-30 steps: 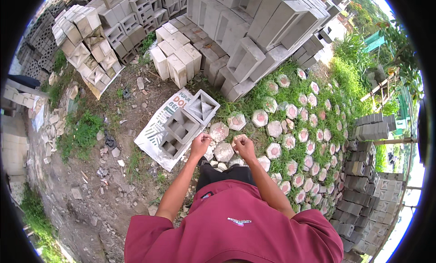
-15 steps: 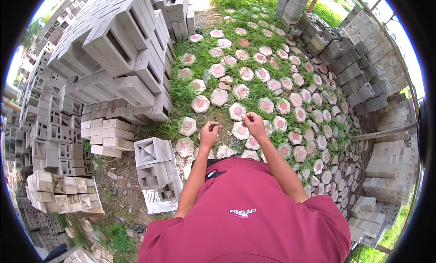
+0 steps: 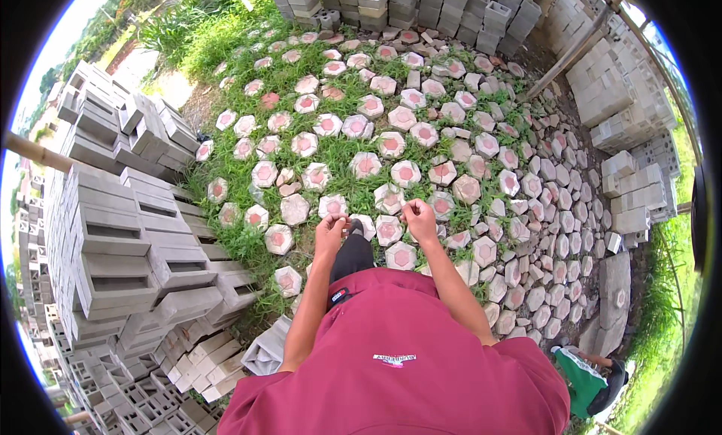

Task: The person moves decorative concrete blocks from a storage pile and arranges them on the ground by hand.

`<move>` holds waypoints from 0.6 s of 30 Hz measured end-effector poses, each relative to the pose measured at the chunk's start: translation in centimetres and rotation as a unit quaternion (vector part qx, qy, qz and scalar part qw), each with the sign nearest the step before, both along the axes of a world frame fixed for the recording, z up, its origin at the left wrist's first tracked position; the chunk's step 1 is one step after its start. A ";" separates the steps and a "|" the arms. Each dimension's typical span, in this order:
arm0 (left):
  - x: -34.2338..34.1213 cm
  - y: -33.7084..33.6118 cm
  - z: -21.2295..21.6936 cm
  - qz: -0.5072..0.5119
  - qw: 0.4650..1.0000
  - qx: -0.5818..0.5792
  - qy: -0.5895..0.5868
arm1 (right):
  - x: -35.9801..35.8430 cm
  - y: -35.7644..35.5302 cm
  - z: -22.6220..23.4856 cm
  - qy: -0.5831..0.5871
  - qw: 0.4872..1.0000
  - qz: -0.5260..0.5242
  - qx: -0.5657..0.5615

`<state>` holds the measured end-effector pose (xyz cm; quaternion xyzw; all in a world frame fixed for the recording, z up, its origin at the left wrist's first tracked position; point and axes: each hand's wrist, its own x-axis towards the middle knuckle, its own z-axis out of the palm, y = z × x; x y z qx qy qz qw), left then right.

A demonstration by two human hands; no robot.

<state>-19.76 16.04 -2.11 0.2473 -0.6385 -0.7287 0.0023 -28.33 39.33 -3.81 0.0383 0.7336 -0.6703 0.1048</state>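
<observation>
My left hand [image 3: 331,235] is raised in front of my waist with its fingers curled and the thumb pressed to them. At about the same height, my right hand [image 3: 420,220] is also closed in a pinch, a short gap away. Anything held in either one is too small or hidden to make out. Below both hands lie hexagonal paving blocks [image 3: 389,230] with pinkish centres, set apart in grass. My dark shoe [image 3: 357,227] shows just beside the left hand, on the ground. Neither hand touches a block.
Stacked grey concrete blocks [image 3: 113,247] rise at the left, with more hollow blocks [image 3: 402,6] along the far side. Pale block piles [image 3: 594,66] stand at the right beside a slanted wooden pole [image 3: 575,48]. At lower right, someone's arm [image 3: 594,358] shows near a green item [image 3: 579,390].
The view has swung to the right, so the block stacks have shifted left. My leg and shoe have come into sight. Both hands keep their pinched pose.
</observation>
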 end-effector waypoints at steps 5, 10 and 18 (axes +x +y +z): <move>-10.7 -0.9 -0.5 -0.098 0.992 0.076 -0.034 | -6.9 -1.1 -0.3 0.041 0.992 -0.070 -0.094; -22.5 -2.3 0.6 -0.184 0.981 0.062 -0.025 | -15.1 -1.8 2.6 0.062 0.981 -0.162 -0.087; -37.2 -3.7 3.1 -0.248 0.968 0.027 0.011 | -22.7 -2.9 3.5 0.051 0.964 -0.231 -0.123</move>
